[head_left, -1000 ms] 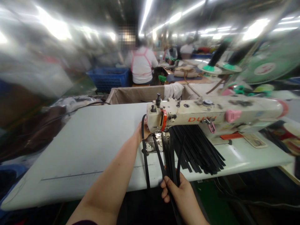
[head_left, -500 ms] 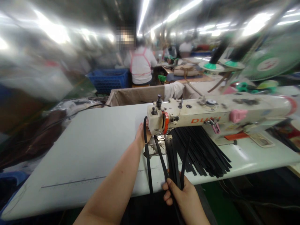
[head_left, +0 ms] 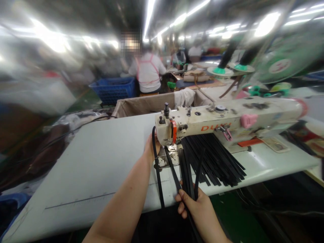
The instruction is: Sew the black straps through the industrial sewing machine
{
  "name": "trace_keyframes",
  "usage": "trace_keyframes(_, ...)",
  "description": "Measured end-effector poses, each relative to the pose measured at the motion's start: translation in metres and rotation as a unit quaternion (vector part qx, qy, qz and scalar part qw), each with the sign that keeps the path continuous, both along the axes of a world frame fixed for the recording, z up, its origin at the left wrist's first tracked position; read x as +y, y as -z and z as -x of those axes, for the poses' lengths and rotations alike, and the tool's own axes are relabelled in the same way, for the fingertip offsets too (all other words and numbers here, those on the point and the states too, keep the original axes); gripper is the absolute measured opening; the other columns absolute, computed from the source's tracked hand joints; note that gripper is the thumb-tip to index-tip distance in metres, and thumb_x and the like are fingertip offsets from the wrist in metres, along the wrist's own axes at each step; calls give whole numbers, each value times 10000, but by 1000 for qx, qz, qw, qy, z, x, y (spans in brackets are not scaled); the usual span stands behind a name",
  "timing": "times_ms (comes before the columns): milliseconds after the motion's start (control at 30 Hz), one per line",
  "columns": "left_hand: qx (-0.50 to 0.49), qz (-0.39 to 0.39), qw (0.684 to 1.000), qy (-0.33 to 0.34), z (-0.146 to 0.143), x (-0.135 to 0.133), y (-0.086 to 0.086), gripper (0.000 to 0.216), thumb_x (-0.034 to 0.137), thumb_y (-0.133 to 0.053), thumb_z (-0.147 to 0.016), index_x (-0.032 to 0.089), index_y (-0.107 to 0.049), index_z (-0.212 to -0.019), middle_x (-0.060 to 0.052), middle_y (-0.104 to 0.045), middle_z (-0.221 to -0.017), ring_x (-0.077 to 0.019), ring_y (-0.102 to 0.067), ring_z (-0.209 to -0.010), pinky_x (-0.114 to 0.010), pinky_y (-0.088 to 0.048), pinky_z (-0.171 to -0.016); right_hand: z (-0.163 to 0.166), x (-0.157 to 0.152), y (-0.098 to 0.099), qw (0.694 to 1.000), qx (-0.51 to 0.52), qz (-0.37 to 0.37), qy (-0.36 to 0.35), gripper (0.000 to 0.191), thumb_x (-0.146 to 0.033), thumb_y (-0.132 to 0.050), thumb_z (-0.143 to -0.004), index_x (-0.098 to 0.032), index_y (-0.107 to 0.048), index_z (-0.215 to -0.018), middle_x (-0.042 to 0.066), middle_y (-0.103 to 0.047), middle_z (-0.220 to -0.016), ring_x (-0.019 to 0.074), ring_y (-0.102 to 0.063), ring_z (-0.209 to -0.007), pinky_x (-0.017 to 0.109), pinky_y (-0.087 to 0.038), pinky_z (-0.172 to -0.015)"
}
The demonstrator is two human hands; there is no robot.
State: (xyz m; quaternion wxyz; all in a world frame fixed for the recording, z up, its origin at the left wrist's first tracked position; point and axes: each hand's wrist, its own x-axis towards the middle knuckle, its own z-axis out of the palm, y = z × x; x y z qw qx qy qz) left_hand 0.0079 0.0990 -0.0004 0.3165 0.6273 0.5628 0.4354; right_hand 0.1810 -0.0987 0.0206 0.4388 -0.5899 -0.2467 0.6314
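Note:
A cream sewing machine (head_left: 227,121) lies across the white table (head_left: 96,162). My left hand (head_left: 151,146) reaches behind the machine's head by the needle, with a black strap (head_left: 157,168) looping over it; its fingers are hidden. My right hand (head_left: 194,206) is closed round a bundle of black straps (head_left: 188,175) at the table's front edge; they run up to the needle plate (head_left: 169,158). A fan of several more black straps (head_left: 217,158) lies under the machine's arm.
A cloth-lined bin (head_left: 149,103) stands behind the table, a blue crate (head_left: 113,89) beyond it. A person in a white top (head_left: 148,72) sits farther back. A green fan (head_left: 286,64) and thread cones (head_left: 222,67) stand at the right.
The view has drifted slightly; both hands and the straps keep almost the same places at the machine.

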Motion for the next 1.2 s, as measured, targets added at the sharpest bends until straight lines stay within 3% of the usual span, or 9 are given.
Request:
trace_keyframes(167,91,-69,992,-46,6,-19,3,226,164,-518,-939,181,-726,-1027,-88,-759,-1084,-277,-691,-1075,-430,-568,-974,-1,-2,-1,1000,4,-14,-4,579,-469,-866,-638,-131,-609,-1032,16,-736,-620,128,-603,-398,208,-434,-353)
trace_keyframes(300,167,-102,981,11,9,-56,12,177,224,-601,-941,211,-767,-879,-75,-773,-1027,-277,-703,-1052,-487,-532,-1044,-3,-4,-1,1000,4,-23,-10,581,-497,-865,-656,-134,-608,-1030,-1,-723,-608,119,-595,-395,201,-432,-355)
trace_keyframes(400,224,-140,963,47,6,-83,16,203,231,-589,-975,219,-766,-1075,-65,-759,-1186,-288,-642,-1230,-550,-425,-1170,-5,-6,-1,1000,11,-22,-13,556,-558,-854,-673,-154,-610,-966,-8,-708,-581,128,-611,-406,203,-446,-364)
trace_keyframes(500,256,-127,957,56,3,-98,15,265,240,-581,-995,217,-724,-1217,-62,-712,-1313,-294,-570,-1344,-572,-373,-1214,-9,-10,-3,999,30,3,-13,548,-626,-844,-662,-163,-610,-840,27,-725,-598,139,-643,-432,210,-475,-386)
trace_keyframes(833,230,-100,967,54,3,-99,10,276,255,-529,-1029,216,-710,-1235,-67,-704,-1328,-270,-560,-1366,-571,-359,-1222,-30,-21,-9,996,72,39,20,527,-484,-936,-610,-118,-732,-930,7,-717,-650,126,-684,-536,185,-532,-462)
trace_keyframes(1200,227,-117,965,64,4,-98,13,295,265,-507,-1038,217,-708,-1249,-76,-701,-1333,-272,-567,-1362,-572,-384,-1209,-29,-22,-12,999,27,18,-3,560,-591,-928,-564,-164,-644,-790,19,-731,-681,124,-657,-516,202,-476,-431)
